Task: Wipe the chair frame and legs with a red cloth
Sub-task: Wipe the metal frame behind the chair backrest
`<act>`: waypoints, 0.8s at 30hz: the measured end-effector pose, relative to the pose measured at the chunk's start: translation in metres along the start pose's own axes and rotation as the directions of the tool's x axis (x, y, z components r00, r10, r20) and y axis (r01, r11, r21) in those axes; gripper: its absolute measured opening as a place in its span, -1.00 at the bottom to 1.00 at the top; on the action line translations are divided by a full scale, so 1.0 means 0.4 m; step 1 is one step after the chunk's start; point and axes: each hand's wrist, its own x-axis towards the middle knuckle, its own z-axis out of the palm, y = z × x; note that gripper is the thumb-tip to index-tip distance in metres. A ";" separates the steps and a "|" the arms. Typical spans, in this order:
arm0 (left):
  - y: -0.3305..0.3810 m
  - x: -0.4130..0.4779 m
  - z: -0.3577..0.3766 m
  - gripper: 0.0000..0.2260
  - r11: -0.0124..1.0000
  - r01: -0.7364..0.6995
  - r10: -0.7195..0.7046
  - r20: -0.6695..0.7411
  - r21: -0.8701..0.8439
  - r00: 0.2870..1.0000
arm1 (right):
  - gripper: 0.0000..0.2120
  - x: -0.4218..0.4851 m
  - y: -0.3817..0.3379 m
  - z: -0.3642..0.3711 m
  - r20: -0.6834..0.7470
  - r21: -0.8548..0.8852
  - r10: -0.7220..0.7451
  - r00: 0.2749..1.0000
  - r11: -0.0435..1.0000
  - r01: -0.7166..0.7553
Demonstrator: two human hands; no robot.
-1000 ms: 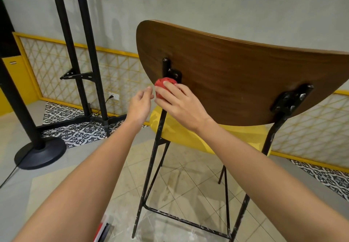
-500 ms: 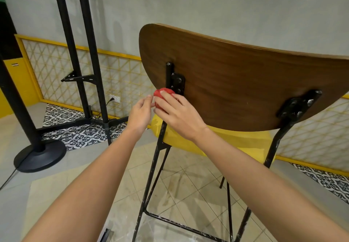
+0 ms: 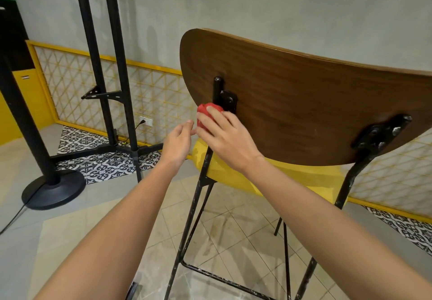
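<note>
From the head camera, the right hand (image 3: 224, 136) grips the red cloth (image 3: 207, 115), bunched into a ball. Its fingers curl over the cloth and press it against the left upright (image 3: 217, 89) of the black chair frame, just below the left bracket (image 3: 228, 101) that fixes the wooden backrest (image 3: 304, 103). The left hand (image 3: 177, 143) hovers just beside it, fingers loosely curled and holding nothing. Its fingertips are close to the cloth, but I cannot tell whether they touch.

Judging by where the cloth sits, the work looks to be near its start, high on one upright. The pictures cannot show which metal has already been cleaned (the scuffed paint gives no clue). What seems left is the long run of the left rear leg (image 3: 187, 229) below the yellow seat (image 3: 304, 180), the right bracket (image 3: 381, 133), the right rear leg (image 3: 343, 196), the low crossbar (image 3: 222, 276) and the front legs, which are mostly hidden.

For room, the upright runs straight down with bare tiled floor (image 3: 233, 229) behind the chair, so a downward stroke looks unobstructed. The seat's edge meets the upright partway down, and the cloth will probably need regripping there. The black stand (image 3: 117, 65) and its round base (image 3: 55, 189) sit well apart to the left. The backrest's lower edge overhangs the right bracket, so reaching that spot means coming in from below.
</note>
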 end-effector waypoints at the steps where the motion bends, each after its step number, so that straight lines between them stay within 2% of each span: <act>1: 0.000 0.000 0.001 -0.62 1.000 0.006 -0.006 -0.003 -0.003 1.000 | -0.74 0.003 0.007 -0.003 -0.005 -0.017 0.001 1.000 1.000 -0.001; 5: -0.006 -0.001 0.002 -0.62 1.000 0.011 -0.011 -0.012 0.007 1.000 | -0.76 -0.018 0.000 0.020 0.043 0.000 -0.037 0.998 0.999 0.037; 10: -0.015 -0.003 -0.005 -0.61 0.999 0.022 -0.022 -0.005 0.030 1.000 | -0.83 -0.046 -0.014 0.028 0.195 0.094 -0.162 0.967 0.985 0.145; 18: -0.003 0.009 -0.014 -0.68 1.000 0.029 -0.029 -0.011 0.002 1.000 | -0.79 -0.018 0.004 0.015 -0.031 0.038 -0.008 1.000 0.999 0.009; 21: -0.002 0.007 -0.012 -0.73 1.000 0.024 -0.024 -0.001 0.013 1.000 | -0.76 -0.039 -0.025 0.039 0.025 0.057 -0.056 0.998 0.997 0.055; 24: -0.009 0.005 -0.012 -0.68 0.999 0.024 -0.024 0.014 0.024 1.000 | -0.67 -0.050 -0.048 0.038 0.100 0.063 -0.055 0.993 0.997 0.049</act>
